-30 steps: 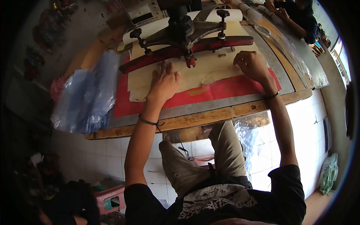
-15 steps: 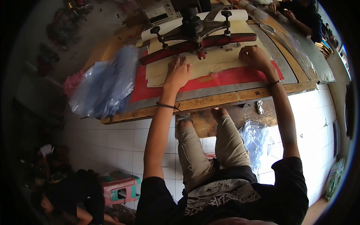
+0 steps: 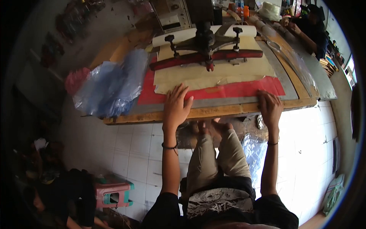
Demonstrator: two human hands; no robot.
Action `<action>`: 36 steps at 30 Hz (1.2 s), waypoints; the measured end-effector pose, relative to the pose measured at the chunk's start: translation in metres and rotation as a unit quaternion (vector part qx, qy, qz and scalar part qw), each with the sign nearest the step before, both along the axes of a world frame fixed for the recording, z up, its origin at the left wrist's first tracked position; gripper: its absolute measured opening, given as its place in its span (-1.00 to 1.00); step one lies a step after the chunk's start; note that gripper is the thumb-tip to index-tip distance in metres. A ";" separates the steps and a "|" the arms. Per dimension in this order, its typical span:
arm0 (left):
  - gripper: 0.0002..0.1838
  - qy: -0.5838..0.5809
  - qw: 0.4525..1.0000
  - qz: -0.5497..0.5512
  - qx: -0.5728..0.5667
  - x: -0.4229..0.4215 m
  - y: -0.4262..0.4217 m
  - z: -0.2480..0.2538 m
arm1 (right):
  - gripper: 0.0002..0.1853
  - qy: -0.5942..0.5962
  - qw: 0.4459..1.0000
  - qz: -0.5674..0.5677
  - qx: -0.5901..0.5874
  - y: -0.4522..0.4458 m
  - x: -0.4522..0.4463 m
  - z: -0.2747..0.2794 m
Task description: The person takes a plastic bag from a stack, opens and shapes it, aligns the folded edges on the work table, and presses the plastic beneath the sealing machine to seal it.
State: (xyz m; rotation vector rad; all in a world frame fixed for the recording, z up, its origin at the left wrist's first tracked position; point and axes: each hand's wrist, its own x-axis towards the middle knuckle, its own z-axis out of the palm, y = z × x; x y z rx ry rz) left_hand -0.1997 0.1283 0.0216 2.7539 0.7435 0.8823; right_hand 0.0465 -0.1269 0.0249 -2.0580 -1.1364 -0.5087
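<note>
My left hand (image 3: 176,105) lies palm down at the front of the bench, fingers spread, its tips touching the near edge of a cream sheet (image 3: 213,72) and the red sheet (image 3: 244,87) beneath. My right hand (image 3: 271,108) rests over the bench's front edge, its slightly bent fingertips on the red sheet's near right part. Neither hand visibly grips anything. Above the sheets stands a dark press head with a long red bar (image 3: 179,61), several knobs and a small red-tipped part at its middle.
Clear plastic sheets (image 3: 110,86) are heaped at the left of the wooden-edged bench (image 3: 213,112). A white roll (image 3: 248,30) lies behind the press. Scissors (image 3: 274,45) lie at the right. Another person (image 3: 310,30) sits back right; a second person (image 3: 65,194) is low left, near a stool (image 3: 114,192).
Both hands have drawn back toward me, from the cream sheet to the bench's front edge. My right hand's curled fingers have loosened. The view has shifted slightly.
</note>
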 end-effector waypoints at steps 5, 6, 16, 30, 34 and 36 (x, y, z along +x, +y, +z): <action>-0.60 -0.021 0.999 -0.011 -0.025 0.000 -0.003 0.008 | -0.83 -0.065 0.994 -0.056 0.065 0.004 -0.009 -0.017; -0.60 -0.025 0.999 -0.012 -0.028 0.001 -0.003 0.009 | -0.81 -0.067 0.994 -0.056 0.067 0.005 -0.009 -0.018; -0.63 -0.032 0.999 -0.008 -0.043 0.002 -0.001 0.010 | -0.59 -0.105 0.987 -0.083 0.093 0.014 0.000 -0.045; -0.58 0.025 0.999 0.001 -0.020 0.005 -0.001 0.012 | -0.57 -0.143 0.983 -0.086 0.082 0.005 0.008 -0.059; -0.58 0.027 1.000 -0.001 -0.015 0.004 -0.002 0.012 | -0.58 -0.111 0.984 -0.108 0.086 0.005 0.002 -0.062; -0.60 0.020 1.000 0.001 -0.011 0.006 -0.002 0.011 | -0.58 -0.107 0.984 -0.110 0.089 0.003 0.001 -0.063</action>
